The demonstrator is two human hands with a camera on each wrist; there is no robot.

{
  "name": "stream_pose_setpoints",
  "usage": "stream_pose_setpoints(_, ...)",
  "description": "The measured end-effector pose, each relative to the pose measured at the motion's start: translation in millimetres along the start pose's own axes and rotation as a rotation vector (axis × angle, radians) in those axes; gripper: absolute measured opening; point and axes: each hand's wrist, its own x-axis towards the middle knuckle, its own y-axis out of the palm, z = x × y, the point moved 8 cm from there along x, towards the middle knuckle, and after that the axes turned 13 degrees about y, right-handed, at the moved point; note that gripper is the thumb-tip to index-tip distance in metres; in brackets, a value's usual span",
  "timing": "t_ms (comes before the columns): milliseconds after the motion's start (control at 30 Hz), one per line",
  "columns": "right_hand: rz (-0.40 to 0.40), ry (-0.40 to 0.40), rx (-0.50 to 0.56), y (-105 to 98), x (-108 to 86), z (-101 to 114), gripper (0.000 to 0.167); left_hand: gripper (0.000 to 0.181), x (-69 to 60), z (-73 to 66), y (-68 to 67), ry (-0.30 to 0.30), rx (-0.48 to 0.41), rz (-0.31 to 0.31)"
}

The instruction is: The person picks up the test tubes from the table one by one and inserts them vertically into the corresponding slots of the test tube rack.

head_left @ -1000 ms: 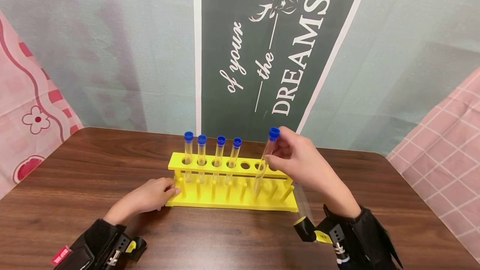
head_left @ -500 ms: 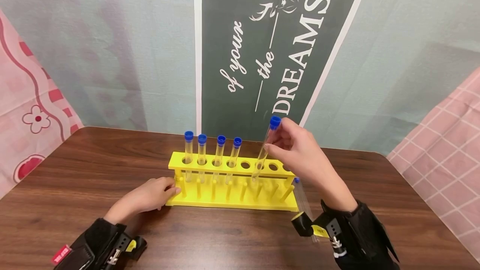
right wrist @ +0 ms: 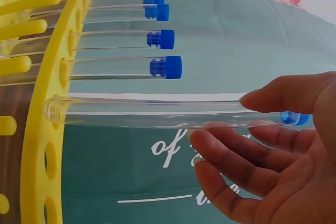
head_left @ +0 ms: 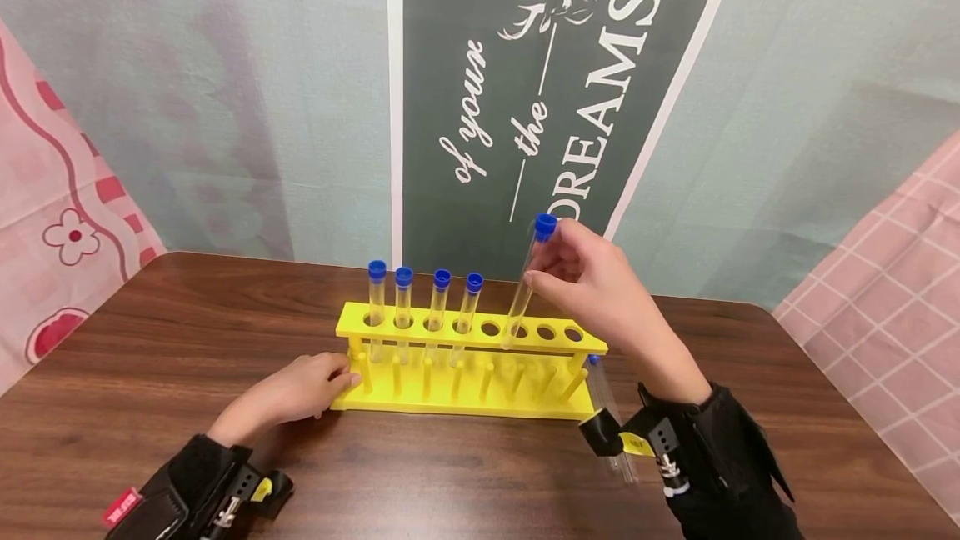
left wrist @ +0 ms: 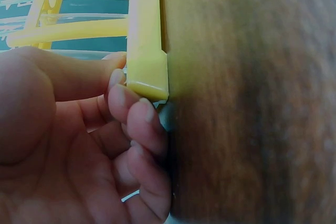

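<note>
A yellow test tube rack (head_left: 465, 404) stands on the table, with several blue-capped clear test tubes (head_left: 438, 307) upright in its left holes. My left hand (head_left: 303, 390) grips the left end of the rack's base, thumb above and fingertips against the end in the left wrist view. My right hand (head_left: 600, 277) pinches another blue-capped test tube (right wrist: 157, 113) near its cap, between thumb and fingers. This tube leans, cap up and to the right. Its rounded bottom is at the rack's top plate (right wrist: 39, 129), near the fifth and sixth holes; whether it touches the plate I cannot tell.
More clear tubes (head_left: 606, 394) lie on the wooden table (head_left: 420, 473) just right of the rack, partly hidden by my right wrist's camera (head_left: 602, 433). A printed cloth (head_left: 322, 107) hangs behind the table.
My right hand has lifted the test tube up and slightly left; its lower end has risen from inside the rack to the top plate. The left hand and rack stay put.
</note>
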Motion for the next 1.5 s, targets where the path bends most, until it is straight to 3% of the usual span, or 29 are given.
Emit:
stream_pose_setpoints(1233,0.087,-0.018,-0.081,4,13.6,13,0.011,0.022,0.0,0.1,0.6,0.002,0.000,0.004)
stream_pose_setpoints(1500,0.105,-0.006,-0.087,8,16.1,12,0.011,0.021,1.4,2.7,0.3,-0.030,0.000,-0.003)
